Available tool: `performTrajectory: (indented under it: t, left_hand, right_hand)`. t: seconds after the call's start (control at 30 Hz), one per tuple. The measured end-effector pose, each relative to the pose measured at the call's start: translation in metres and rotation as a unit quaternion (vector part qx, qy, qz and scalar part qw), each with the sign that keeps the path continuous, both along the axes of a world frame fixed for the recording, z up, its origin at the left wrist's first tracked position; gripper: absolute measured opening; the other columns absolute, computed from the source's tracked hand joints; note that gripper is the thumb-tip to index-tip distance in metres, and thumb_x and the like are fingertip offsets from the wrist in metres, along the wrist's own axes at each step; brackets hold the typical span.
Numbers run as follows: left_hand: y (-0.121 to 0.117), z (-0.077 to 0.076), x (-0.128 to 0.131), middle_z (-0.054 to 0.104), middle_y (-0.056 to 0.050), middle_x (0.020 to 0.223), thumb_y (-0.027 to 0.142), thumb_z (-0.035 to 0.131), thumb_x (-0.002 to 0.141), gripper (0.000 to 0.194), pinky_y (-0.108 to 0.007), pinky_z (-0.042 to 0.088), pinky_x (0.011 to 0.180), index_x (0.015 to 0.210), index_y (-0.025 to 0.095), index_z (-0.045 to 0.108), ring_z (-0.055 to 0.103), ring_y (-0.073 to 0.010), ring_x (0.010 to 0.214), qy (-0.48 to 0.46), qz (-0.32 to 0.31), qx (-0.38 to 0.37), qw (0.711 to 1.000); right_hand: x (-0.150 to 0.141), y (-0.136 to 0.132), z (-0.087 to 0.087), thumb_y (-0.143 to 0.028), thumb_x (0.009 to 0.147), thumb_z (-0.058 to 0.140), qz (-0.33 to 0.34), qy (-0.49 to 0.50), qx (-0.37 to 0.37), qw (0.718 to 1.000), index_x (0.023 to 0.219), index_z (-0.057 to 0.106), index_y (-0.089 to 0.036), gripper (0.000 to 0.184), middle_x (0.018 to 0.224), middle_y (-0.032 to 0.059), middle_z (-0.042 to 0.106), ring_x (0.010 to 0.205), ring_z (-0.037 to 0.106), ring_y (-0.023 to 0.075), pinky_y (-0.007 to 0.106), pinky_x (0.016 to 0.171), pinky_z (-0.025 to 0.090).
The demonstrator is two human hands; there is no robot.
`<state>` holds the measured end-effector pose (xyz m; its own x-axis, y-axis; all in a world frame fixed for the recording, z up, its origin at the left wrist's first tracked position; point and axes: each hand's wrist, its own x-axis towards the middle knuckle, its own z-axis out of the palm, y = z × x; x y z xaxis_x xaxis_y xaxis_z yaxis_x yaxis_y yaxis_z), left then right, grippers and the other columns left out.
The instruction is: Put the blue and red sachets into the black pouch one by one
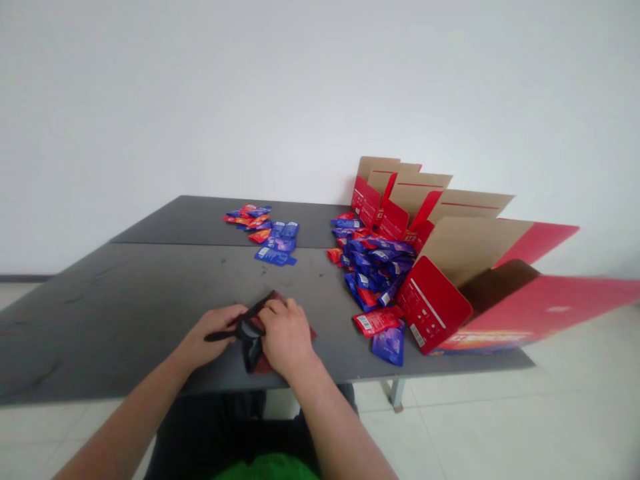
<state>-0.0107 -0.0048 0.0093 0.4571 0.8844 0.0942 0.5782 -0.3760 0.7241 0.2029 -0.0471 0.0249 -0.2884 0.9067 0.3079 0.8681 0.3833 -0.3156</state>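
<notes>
At the table's near edge, my left hand [213,337] closes its fingers on the left side of a glossy black thing with thin strap-like ends [250,339]. Its exact kind is unclear. My right hand [287,333] lies over its right side, fingers curled down onto it, the fingertips partly hidden. Beneath both is a flat dark-red piece [261,363], lying on the table and mostly covered by the black thing and my right hand.
Several open red cartons [435,307] stand in a row on the right, flaps raised. Beside them spreads a heap of blue and red sachets [373,263]. A smaller sachet pile [250,217] lies farther back on the dark table [125,300]. A white wall [250,100] rises behind.
</notes>
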Motion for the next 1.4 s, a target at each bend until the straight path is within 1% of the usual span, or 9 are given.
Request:
performTrajectory:
  t: [0.27,0.4,0.53,0.77,0.9,1.0,1.1,1.27,1.4]
  left_hand:
    - [-0.002,-0.002,0.004,0.065,0.003,0.061,0.049,0.051,0.095,0.036,-0.027,0.044,0.064,0.102,0.023,0.075,0.063,-0.0192,0.059,0.077,0.062,-0.044,0.994]
    - [0.002,-0.005,-0.001,0.069,0.001,0.068,0.045,0.053,0.092,0.033,-0.028,0.047,0.066,0.096,0.021,0.075,0.066,-0.0212,0.066,0.059,0.039,-0.014,0.997]
    - [0.003,-0.003,-0.004,0.078,-0.004,0.094,0.039,0.058,0.086,0.027,-0.03,0.05,0.08,0.098,0.021,0.074,0.071,-0.0252,0.09,0.018,-0.03,0.009,0.999]
    - [-0.002,0.001,0.005,0.064,0.004,0.06,0.049,0.05,0.095,0.036,-0.027,0.044,0.063,0.101,0.024,0.074,0.065,-0.0193,0.061,0.094,0.058,-0.035,0.993]
    - [0.001,-0.003,0.001,0.065,0.002,0.061,0.043,0.053,0.089,0.028,-0.028,0.045,0.063,0.082,0.023,0.072,0.063,-0.0195,0.062,0.066,0.058,-0.02,0.996]
    - [0.002,-0.004,-0.002,0.074,-0.001,0.082,0.029,0.057,0.076,0.022,-0.03,0.05,0.076,0.088,0.022,0.073,0.068,-0.0231,0.082,0.013,0.006,0.004,1.0]
    - [0.0,-0.002,-0.001,0.074,0.0,0.084,0.025,0.054,0.078,0.029,-0.03,0.049,0.078,0.098,0.022,0.074,0.068,-0.0224,0.083,0.033,0.004,-0.005,0.999]
    - [-0.001,-0.003,0.002,0.067,0.003,0.066,0.046,0.049,0.096,0.034,-0.028,0.046,0.067,0.105,0.023,0.073,0.066,-0.0193,0.064,0.094,0.059,-0.048,0.993]
    - [0.002,-0.008,-0.001,0.07,0.001,0.071,0.042,0.052,0.092,0.031,-0.029,0.047,0.068,0.101,0.022,0.074,0.066,-0.0205,0.066,0.065,0.053,-0.038,0.996]
  right_hand:
    - [0.062,0.005,0.003,-0.015,0.097,0.053,-0.166,-0.033,-0.06,0.984,0.098,0.072,-0.021,0.019,0.109,0.0085,0.07,0.099,0.054,0.0251,0.036,0.086,0.041]
    - [0.024,0.003,0.012,-0.026,0.1,0.056,-0.079,0.021,0.007,0.997,0.109,0.071,-0.024,0.018,0.123,0.004,0.068,0.106,0.053,0.0247,0.036,0.089,0.041]
    - [0.0,0.0,0.001,-0.021,0.099,0.054,0.029,0.011,0.004,1.0,0.109,0.071,-0.027,0.02,0.121,0.0001,0.07,0.106,0.052,0.0238,0.035,0.085,0.041]
    - [0.07,0.007,0.002,-0.019,0.101,0.05,-0.101,-0.028,-0.074,0.992,0.095,0.073,-0.023,0.024,0.109,0.0058,0.07,0.095,0.054,0.0225,0.034,0.087,0.041]
    - [0.032,0.008,0.01,-0.023,0.102,0.051,-0.059,0.004,-0.013,0.998,0.109,0.072,-0.024,0.023,0.121,0.0063,0.068,0.105,0.052,0.0235,0.035,0.092,0.041]
    - [0.001,0.006,0.004,-0.021,0.101,0.053,0.02,0.006,-0.008,1.0,0.109,0.072,-0.025,0.021,0.121,0.0047,0.068,0.106,0.051,0.0236,0.035,0.089,0.041]
    - [0.012,0.004,-0.005,-0.022,0.1,0.055,0.004,0.005,-0.034,0.999,0.107,0.072,-0.024,0.018,0.116,0.0045,0.069,0.104,0.052,0.0234,0.035,0.088,0.041]
    - [0.06,0.008,-0.001,-0.012,0.097,0.052,-0.142,-0.03,-0.066,0.987,0.095,0.073,-0.021,0.022,0.109,0.0085,0.07,0.099,0.054,0.0242,0.036,0.09,0.041]
    - [0.033,0.005,0.008,-0.024,0.103,0.05,-0.095,0.007,-0.004,0.995,0.108,0.072,-0.024,0.023,0.122,0.006,0.069,0.106,0.053,0.0252,0.036,0.091,0.042]
